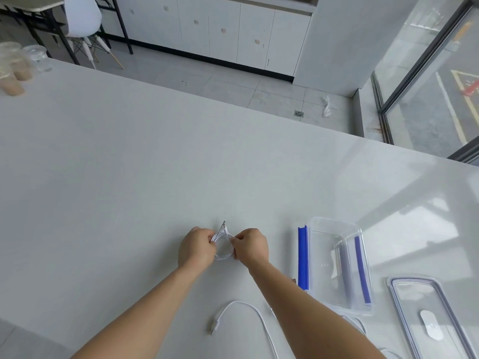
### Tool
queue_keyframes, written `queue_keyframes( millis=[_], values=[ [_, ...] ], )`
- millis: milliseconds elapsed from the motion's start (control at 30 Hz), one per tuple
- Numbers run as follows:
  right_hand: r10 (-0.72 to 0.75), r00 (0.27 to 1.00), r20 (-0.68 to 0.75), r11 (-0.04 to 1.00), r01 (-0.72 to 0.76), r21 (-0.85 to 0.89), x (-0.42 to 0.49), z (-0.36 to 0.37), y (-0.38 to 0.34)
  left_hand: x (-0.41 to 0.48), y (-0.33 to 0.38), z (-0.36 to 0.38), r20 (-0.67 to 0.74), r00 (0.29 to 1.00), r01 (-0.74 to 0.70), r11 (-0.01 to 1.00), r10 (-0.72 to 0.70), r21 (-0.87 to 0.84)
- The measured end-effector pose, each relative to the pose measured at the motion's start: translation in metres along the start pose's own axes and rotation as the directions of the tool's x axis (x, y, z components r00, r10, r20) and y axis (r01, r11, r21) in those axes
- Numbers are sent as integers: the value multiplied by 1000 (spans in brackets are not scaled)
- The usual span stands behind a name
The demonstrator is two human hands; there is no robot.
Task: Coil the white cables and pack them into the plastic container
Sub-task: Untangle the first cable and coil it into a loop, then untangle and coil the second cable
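Note:
A coiled white cable is held between both hands above the white table. My left hand pinches the coil's left side and my right hand pinches its right side. A connector end sticks up from the top of the coil. A second white cable lies loose on the table near the front edge, its plug at the left; part of it is hidden under my right forearm. The clear plastic container with blue clips stands open to the right of my hands.
The container's clear lid lies flat at the front right. Plastic cups stand at the table's far left corner. Beyond the table are a tiled floor, white cabinets, a white chair and a glass wall on the right.

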State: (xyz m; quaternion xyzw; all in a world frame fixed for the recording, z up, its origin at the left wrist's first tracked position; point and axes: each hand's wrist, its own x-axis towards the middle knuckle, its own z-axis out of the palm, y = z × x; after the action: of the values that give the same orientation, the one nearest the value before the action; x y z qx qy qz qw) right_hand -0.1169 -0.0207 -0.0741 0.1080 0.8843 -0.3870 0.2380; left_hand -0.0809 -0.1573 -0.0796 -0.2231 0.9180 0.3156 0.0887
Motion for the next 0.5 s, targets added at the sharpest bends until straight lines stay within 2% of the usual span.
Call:
queue_keyframes(
  millis=[167,400,500],
  values=[
    [-36,999,-7,997,36,-68,-6,-5,3,-4,-3,-1,-9,1000,-25,999,25,-43],
    [-63,998,-1,986,62,155,-31,-25,27,-34,-8,0,-84,990,-111,993,114,41],
    [-117,993,8,967,112,228,-55,-40,38,-57,-4,6,-73,981,-176,984,178,35]
  ],
)
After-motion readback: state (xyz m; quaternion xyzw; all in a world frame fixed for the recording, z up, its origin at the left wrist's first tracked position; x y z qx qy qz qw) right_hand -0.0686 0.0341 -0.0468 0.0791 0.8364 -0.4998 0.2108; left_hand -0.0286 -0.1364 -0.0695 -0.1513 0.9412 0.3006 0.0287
